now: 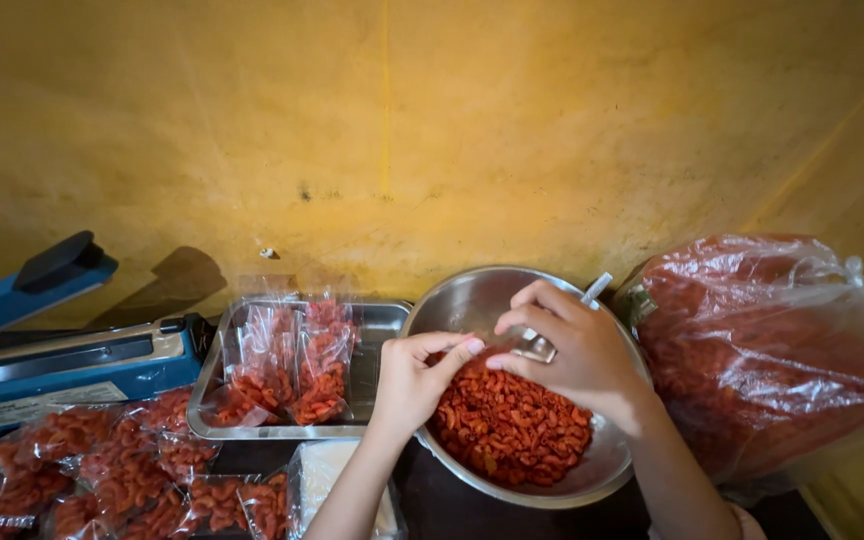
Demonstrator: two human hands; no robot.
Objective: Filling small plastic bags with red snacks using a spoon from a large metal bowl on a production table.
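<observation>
The biggest thing here is the large clear sack (772, 350) at the right, full of red snack pieces and lying against the yellow wall (402, 130). At the far left stands a blue heat sealer (42, 360) with its arm lifted up. Between them, on the dark counter (472, 515), are a round steel bowl (472, 300) and a flat steel tray (382, 325).

The bowl holds a heap of loose red snack pieces (512, 425), gathered in its near half; the far half is bare metal. The tray, just beside the bowl on the left, holds several small filled packets (297, 365) leaning together. More filled packets (102, 470) lie in a pile in front of the sealer, and a stack of empty clear bags (327, 470) lies under the left forearm.

Both hands are over the bowl. The right hand (582, 355) is closed around a small scoop (542, 345), whose pale handle points up and to the right, away from the person. The left hand (417, 380) pinches a small clear bag (507, 340) with thumb and first finger at its edge; the bag is hard to see. The two hands almost touch at the fingertips. The heap lies directly below and a little toward the person from the right fingers (517, 325), so the right hand is the nearer one to it.
</observation>
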